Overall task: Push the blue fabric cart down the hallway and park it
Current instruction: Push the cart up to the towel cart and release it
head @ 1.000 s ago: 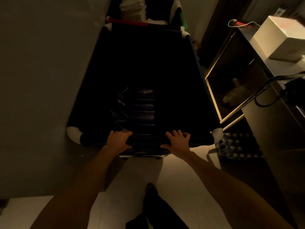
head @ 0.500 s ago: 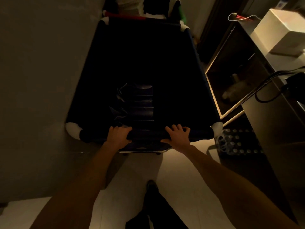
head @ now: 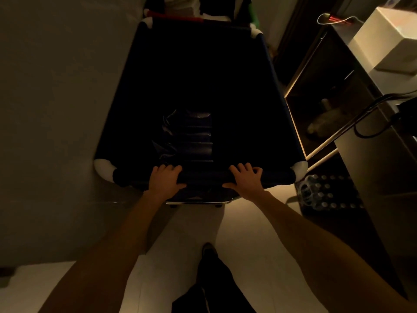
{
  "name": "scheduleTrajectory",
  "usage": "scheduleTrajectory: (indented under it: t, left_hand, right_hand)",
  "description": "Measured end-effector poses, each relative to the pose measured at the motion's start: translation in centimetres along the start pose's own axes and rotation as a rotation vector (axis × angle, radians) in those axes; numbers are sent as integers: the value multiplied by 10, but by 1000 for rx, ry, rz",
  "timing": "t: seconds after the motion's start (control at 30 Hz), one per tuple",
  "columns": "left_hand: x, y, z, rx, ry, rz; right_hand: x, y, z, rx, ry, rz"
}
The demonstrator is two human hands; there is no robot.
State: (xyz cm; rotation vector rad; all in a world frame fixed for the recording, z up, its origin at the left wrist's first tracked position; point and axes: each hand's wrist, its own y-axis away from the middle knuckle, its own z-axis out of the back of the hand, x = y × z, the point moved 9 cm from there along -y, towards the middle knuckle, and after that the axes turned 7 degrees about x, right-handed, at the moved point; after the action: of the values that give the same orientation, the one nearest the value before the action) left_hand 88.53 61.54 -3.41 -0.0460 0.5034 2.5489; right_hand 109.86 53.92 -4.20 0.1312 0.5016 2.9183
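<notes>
The blue fabric cart [head: 275,82] fills the middle of the dim view, its dark bin open at the top with white corner caps. Folded dark plastic bags [head: 189,136] lie inside near its front. My left hand [head: 164,179] wraps the cart's near padded rim left of centre. My right hand [head: 246,179] rests on the same rim to the right, fingers spread over it. Both arms are stretched out toward the cart.
A plain wall [head: 56,109] runs close along the cart's left side. On the right stand a metal shelf unit [head: 320,114], a counter with a white box [head: 388,39] and black cable [head: 370,123], and a pack of bottles [head: 325,195] on the floor. Another cart [head: 180,16] sits just beyond.
The cart has rolled a little further forward with both hands staying on its near rim. The shelf and counter on the right have slid nearer.
</notes>
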Motion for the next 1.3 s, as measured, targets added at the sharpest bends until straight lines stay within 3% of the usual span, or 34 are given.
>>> scheduleTrajectory:
  t: [0.27,0.87,1.3]
  left_hand:
    - [-23,24,11,-133,68,-2]
    - [-97,38,33,-175,53,-97]
    - [-166,23,25,-192,33,37]
  right_hand:
    - [-3,42,25,-54,-65,20]
    - [-69,104,73,-116,-44,3]
    - [-155,92,69,-65,-41,113]
